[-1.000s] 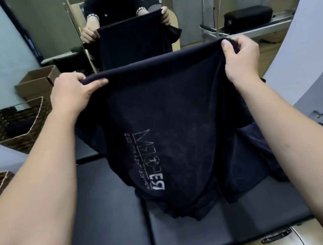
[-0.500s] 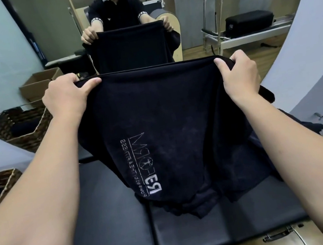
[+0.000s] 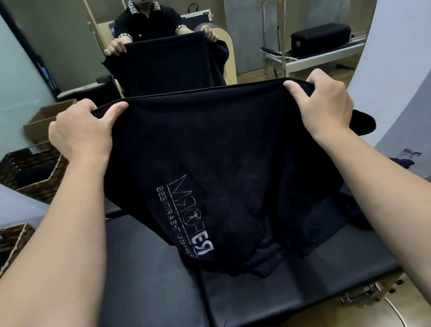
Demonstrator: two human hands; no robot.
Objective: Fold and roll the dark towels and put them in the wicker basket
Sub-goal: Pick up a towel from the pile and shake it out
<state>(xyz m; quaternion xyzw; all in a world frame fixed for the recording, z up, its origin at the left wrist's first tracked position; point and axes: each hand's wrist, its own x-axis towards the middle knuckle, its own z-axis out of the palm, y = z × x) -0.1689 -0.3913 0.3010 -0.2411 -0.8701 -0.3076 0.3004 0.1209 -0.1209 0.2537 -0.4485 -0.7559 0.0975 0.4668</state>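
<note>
- A black padded bench (image 3: 146,303) is seen low in the view, under both arms.
- A dark towel (image 3: 223,167) is held up over the bench. Its top edge is pulled straight between the two hands. Its bottom end is bunched on the bench. Pale letters are printed on it, and they read backwards.
- A mirror (image 3: 255,14) is set up behind the bench. The person and the towel are shown in it.
- A wicker basket (image 3: 2,244) is placed at the left, just beside the bench. A dark cloth with pale letters is seen inside it.
- The left hand (image 3: 81,137) is curled round the towel's top left corner, with the thumb laid along the edge.
- The right hand (image 3: 321,105) is curled round the top right corner, and the cloth is pinched under the thumb.
</note>
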